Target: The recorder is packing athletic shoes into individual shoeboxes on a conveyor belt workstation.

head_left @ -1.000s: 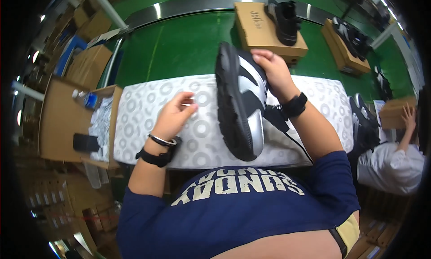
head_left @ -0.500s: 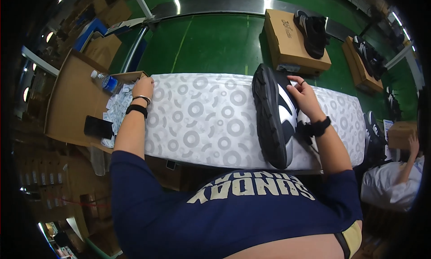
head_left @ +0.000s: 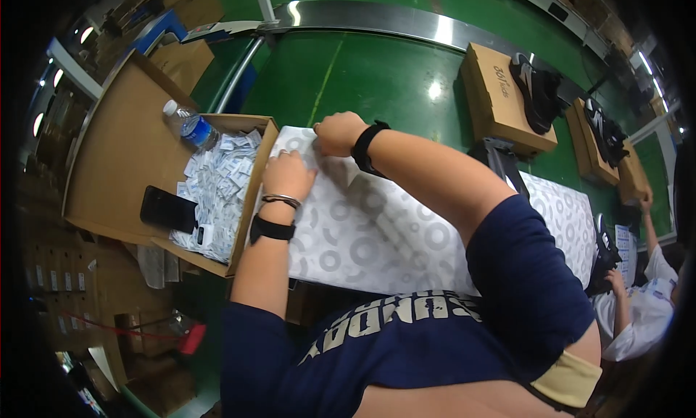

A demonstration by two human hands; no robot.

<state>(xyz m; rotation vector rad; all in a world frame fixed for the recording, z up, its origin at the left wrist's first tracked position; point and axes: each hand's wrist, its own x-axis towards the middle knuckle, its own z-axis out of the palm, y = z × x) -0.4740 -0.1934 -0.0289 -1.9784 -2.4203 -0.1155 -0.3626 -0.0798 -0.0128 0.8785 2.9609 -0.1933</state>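
Note:
A stack of white wrapping paper (head_left: 330,247) with grey rings lies before me. My right hand (head_left: 341,133) reaches across to its far left corner, fingers closed on the edge of the paper. Nearer me, my left hand (head_left: 288,177) is bent closed at the left edge of the same paper. The surface between my arms looks creased and blurred. Behind my right forearm, part of a black shoe (head_left: 502,164) shows at the far side of the paper; the arm hides the rest.
An open carton (head_left: 119,179) at the left holds many small white packets (head_left: 221,182), a water bottle (head_left: 194,128) and a black phone (head_left: 168,209). Beyond the green surface (head_left: 377,77), shoes (head_left: 536,92) sit on brown shoeboxes (head_left: 500,102). Another person (head_left: 638,309) works at the right.
My right hand has let go of the black-and-silver shoe and swung left to the paper's far corner. My left hand has moved a little right and nearer me. The view has turned somewhat.

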